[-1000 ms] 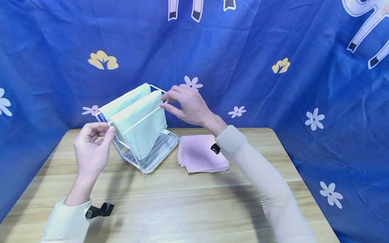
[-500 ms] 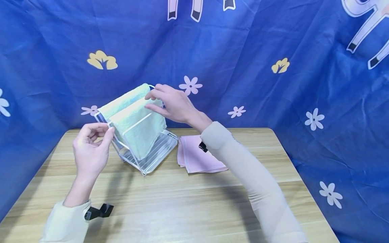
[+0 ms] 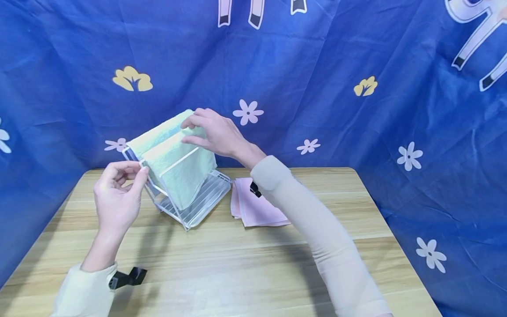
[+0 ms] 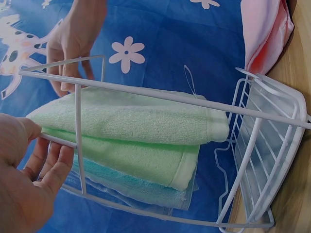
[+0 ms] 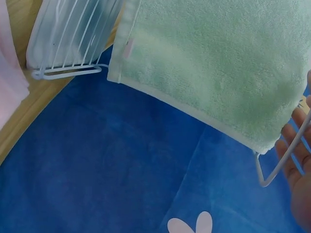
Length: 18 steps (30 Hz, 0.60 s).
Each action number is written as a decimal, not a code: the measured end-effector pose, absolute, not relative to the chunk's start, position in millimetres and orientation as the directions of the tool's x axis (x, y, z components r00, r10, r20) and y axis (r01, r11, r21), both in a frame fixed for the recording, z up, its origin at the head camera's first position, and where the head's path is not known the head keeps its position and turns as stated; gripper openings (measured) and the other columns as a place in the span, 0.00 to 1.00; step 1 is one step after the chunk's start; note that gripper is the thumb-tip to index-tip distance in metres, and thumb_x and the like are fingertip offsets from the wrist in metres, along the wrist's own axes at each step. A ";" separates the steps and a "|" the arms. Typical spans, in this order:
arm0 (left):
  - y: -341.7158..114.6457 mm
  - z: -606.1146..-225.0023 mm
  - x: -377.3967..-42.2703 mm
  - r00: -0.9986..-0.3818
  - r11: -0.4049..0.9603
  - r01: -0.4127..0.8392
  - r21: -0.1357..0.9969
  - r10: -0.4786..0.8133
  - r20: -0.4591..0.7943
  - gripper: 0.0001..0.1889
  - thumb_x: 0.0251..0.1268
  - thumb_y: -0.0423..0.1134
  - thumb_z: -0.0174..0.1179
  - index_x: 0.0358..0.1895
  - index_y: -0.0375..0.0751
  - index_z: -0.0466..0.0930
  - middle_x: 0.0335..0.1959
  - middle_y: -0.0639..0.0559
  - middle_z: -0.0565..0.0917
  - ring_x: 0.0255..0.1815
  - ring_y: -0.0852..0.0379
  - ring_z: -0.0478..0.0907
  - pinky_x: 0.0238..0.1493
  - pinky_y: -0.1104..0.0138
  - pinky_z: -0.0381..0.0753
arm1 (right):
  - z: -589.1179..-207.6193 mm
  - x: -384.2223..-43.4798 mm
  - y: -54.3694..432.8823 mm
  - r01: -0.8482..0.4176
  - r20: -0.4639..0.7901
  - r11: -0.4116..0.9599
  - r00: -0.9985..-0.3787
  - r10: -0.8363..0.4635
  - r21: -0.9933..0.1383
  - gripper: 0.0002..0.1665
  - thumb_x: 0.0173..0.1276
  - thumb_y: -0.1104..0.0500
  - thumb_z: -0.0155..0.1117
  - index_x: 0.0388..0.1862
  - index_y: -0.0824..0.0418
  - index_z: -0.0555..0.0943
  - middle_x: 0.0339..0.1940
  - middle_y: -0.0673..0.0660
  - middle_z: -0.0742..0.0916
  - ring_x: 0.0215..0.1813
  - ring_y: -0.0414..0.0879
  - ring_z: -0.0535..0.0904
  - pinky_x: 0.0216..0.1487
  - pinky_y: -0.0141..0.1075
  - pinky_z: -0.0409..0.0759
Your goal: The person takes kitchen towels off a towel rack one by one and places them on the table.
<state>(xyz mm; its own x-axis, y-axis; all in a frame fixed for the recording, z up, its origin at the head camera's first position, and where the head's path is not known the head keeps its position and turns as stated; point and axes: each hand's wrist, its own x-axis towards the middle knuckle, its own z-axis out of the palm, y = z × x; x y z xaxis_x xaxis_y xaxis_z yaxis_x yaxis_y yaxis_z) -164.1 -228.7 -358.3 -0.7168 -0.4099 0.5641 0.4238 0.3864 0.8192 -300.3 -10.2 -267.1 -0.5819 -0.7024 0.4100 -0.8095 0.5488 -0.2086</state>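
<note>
A white wire towel rack (image 3: pixel 186 225) stands tilted in the head view on the left of the table, with a light green towel (image 3: pixel 178 176) draped over its front rail. My left hand (image 3: pixel 119 193) pinches the near end of that rail, thumb and fingertips right at the towel's edge; the left wrist view shows this hand (image 4: pixel 29 165) close up. My right hand (image 3: pixel 219 134) is over the towel's far end, thumb and fingers apart and loosely bent. In the right wrist view, its fingers (image 5: pixel 290 170) are beside the rail's end.
Behind the green towel hangs a teal towel (image 4: pixel 136 182) on the rack. A folded pink cloth (image 3: pixel 255 209) lies on the wooden table (image 3: pixel 237 273), right of the rack's tray (image 3: pixel 210 193). A blue printed curtain (image 3: pixel 277 66) encloses the table behind and at the sides.
My right hand has moved left along the top of the green towel, from its far end toward the middle. My left hand keeps its grip at the near end of the rail.
</note>
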 end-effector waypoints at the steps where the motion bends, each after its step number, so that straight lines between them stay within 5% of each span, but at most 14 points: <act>1: -228.5 -358.4 -164.1 -0.717 0.386 0.424 0.819 -0.410 0.564 0.05 0.69 0.26 0.67 0.44 0.36 0.85 0.32 0.69 0.82 0.33 0.72 0.81 0.34 0.86 0.82 | -266.0 -300.5 -11.2 -0.804 0.394 0.559 -0.590 -0.705 -0.203 0.22 0.75 0.39 0.67 0.61 0.47 0.85 0.53 0.45 0.86 0.53 0.40 0.79 0.51 0.30 0.79; 18: -227.2 -359.0 -164.6 -0.710 0.385 0.428 0.817 -0.417 0.568 0.06 0.69 0.25 0.66 0.44 0.37 0.85 0.32 0.69 0.83 0.33 0.71 0.81 0.33 0.86 0.82 | -253.7 -304.4 -26.9 -0.789 0.224 0.599 -0.614 -0.757 -0.138 0.23 0.76 0.36 0.64 0.64 0.41 0.85 0.62 0.43 0.85 0.61 0.41 0.78 0.59 0.33 0.79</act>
